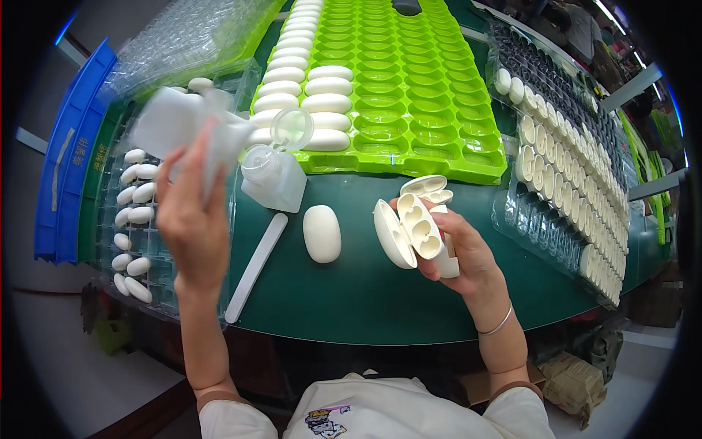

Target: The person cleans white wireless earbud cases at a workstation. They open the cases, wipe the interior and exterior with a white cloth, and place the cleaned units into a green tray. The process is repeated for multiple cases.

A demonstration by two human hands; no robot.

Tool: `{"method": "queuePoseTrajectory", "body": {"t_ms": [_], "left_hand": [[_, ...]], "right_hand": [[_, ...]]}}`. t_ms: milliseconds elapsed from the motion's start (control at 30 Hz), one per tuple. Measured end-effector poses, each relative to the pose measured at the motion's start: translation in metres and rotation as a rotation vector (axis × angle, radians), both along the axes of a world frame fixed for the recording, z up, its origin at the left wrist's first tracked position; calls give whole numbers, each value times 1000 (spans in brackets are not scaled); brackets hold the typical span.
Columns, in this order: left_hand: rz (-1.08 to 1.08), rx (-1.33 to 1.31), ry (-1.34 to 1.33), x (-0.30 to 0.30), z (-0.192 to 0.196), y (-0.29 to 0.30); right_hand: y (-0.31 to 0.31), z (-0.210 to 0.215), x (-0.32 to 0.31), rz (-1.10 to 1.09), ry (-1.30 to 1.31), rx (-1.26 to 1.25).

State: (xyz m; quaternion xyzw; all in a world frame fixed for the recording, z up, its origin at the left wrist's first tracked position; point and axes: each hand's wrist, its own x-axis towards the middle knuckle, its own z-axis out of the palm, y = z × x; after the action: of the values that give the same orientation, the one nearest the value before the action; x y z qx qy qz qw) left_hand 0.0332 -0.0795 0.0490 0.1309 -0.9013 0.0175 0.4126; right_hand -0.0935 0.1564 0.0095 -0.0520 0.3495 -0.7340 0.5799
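Factory-style workshop — green workbench point(380, 311), lime-green moulded tray point(439, 169), rows of cream cases point(569, 179), blue crate point(69, 172)

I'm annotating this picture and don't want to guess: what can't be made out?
All in the head view:
White cloth: motion blur, so its folds and edges are unclear.
Left grip: motion blur, so exact finger placement is unclear.
Right grip: some fingers are hidden by the open white case.
Second white piece, behind: partly covered by that case and grip.
Green tray: far end cut off by the top edge.
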Motion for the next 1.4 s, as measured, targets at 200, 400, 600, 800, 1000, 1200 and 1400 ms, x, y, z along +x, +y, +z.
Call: {"method": "queuePoseTrajectory", "body": {"t_ms": [200, 400, 600, 800, 1000, 1200, 1400], "left_hand": [[-104, -24, -236, -2, -11, 11], [-86, -21, -223, -3, -12, 16], [-40, 85, -167, -2, -5, 21], [-73, 688, 292, 9, 2, 79], [-547, 278, 131, -9, -22, 117], [-564, 296, 140, 1, -41, 117], [-596, 297, 144, -7, -30, 119]], "right_hand": [[-4, 3, 4, -68, 75, 7], [-1, -1, 3, -80, 59, -22], [-4, 2, 9, -88, 230, -89], [-8, -3, 19, -302, 591, -55], [-8, -9, 27, -518, 744, -18], [-5, -1, 21, -575, 609, -158], [-6, -11, 26, -531, 809, -49]]}}
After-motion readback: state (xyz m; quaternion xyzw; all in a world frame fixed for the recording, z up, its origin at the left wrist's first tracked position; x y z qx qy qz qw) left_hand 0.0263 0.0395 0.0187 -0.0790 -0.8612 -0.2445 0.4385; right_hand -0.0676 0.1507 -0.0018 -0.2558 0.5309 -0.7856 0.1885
